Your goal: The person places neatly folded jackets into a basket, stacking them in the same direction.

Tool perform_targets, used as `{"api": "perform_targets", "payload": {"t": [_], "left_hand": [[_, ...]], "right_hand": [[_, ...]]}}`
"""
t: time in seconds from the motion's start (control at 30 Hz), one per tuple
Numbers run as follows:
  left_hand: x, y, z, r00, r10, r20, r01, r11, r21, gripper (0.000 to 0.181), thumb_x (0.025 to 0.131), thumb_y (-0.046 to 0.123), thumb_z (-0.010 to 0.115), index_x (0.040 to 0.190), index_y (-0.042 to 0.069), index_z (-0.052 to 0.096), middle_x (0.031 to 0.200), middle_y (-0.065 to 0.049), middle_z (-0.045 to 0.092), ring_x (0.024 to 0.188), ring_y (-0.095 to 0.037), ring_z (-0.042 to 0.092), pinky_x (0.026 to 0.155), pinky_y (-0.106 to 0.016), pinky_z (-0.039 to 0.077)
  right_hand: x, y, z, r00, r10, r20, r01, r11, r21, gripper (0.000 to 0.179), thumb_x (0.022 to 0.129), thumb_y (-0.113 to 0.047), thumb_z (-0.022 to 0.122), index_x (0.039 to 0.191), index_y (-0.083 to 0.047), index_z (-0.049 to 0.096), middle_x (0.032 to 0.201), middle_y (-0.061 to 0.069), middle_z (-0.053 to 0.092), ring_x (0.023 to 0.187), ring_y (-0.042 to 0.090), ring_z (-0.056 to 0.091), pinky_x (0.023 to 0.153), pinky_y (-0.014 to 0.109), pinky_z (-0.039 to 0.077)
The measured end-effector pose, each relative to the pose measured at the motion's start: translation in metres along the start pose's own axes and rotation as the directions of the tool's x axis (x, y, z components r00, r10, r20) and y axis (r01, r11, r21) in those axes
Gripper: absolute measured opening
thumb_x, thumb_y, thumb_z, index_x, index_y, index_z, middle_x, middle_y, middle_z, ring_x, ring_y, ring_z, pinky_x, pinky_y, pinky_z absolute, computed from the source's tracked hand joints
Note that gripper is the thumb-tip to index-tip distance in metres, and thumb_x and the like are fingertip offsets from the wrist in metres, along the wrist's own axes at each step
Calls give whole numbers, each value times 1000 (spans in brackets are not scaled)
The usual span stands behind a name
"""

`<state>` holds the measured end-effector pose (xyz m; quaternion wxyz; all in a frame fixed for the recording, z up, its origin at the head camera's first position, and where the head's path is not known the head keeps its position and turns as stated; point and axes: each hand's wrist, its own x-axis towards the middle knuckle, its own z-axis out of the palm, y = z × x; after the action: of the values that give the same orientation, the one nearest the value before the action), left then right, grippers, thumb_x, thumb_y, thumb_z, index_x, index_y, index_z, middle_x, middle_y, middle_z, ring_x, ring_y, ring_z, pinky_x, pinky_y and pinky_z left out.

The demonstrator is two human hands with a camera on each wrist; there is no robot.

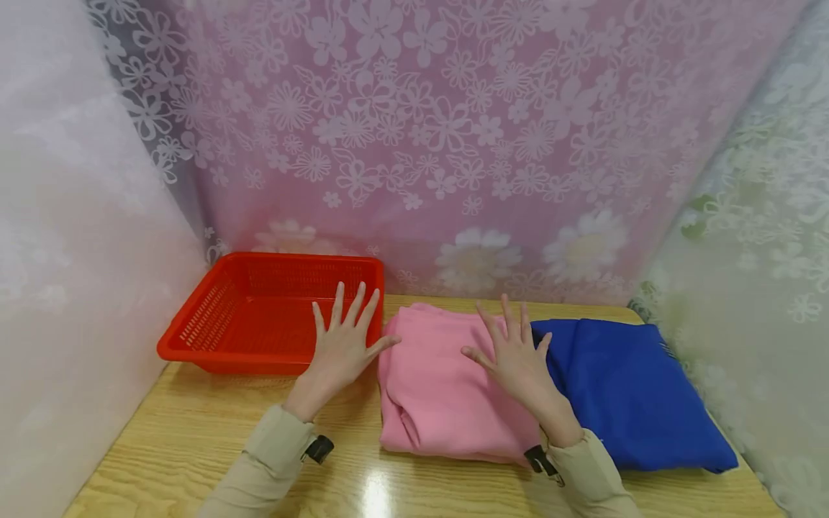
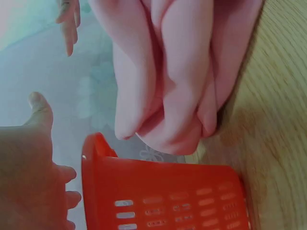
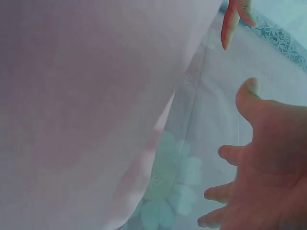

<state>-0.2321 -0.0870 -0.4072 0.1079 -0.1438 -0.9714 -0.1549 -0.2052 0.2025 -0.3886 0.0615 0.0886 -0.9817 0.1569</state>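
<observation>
My left hand is spread with straight fingers over the right front corner of a red plastic basket, its thumb reaching toward a folded pink cloth. Nothing is in its grasp. My right hand, fingers likewise fanned out, hovers above the right part of the pink cloth and holds nothing. Beside the pink cloth, on its right, lies a folded blue cloth. In the left wrist view the thick folds of the pink cloth show behind the slotted basket wall.
All of this stands on a wooden table. A pink flowered curtain hangs along the back edge, with pale sheets closing off the left and right sides. The basket interior shows only its red mesh and floor.
</observation>
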Motion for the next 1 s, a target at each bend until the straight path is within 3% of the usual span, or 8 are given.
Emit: {"api": "perform_targets", "payload": {"t": [0.17,0.33,0.4,0.5,0.57,0.73,1.0], "left_hand": [[4,7,-5,995,29,-97,-46,983,-176,83,99,59,53,163,15,22,169,-9,14,156,-35,-4,119,-68,-1],[4,19,-6,981,24,-195,-101,913,-394,67,104,45,54,157,8,38,164,-9,31,154,-31,20,122,-56,19],[2,24,-3,976,21,-218,-118,887,-446,60,105,41,54,154,8,43,162,-9,37,151,-30,29,121,-52,25],[-3,32,6,970,33,-243,-149,867,-476,53,105,33,56,150,6,49,156,-11,45,145,-32,40,117,-52,33],[-8,37,14,969,52,-240,-166,858,-486,51,104,28,59,148,5,51,154,-13,48,141,-34,45,115,-53,36],[-20,46,31,984,88,-157,-155,853,-498,54,102,25,61,150,4,48,156,-16,44,142,-35,43,115,-54,35],[-33,46,52,997,75,-12,-73,891,-448,67,101,35,61,153,-3,40,160,-26,31,149,-42,29,118,-59,28]], "right_hand": [[-1,6,-7,997,-52,-63,56,996,70,72,102,-48,56,162,-20,27,169,16,14,153,46,8,108,81,13],[-4,14,-10,989,-72,-130,95,979,181,65,103,-39,58,159,-15,35,165,18,27,147,48,26,108,72,29],[-7,19,-8,987,-54,-152,88,971,224,63,104,-38,57,158,-15,37,163,18,31,145,48,31,108,71,32],[-12,27,-6,982,-26,-186,74,965,253,59,104,-38,56,156,-14,40,160,19,36,143,47,36,106,71,34],[-16,32,-3,980,-10,-198,64,961,268,58,104,-36,57,155,-13,42,158,21,38,142,47,37,105,70,35],[-30,42,6,984,34,-173,20,954,300,57,104,-35,57,154,-11,44,157,23,38,142,46,38,106,70,35],[-50,56,21,992,98,-79,-72,959,275,61,104,-38,57,153,-5,41,154,29,39,141,48,38,108,70,33]]}}
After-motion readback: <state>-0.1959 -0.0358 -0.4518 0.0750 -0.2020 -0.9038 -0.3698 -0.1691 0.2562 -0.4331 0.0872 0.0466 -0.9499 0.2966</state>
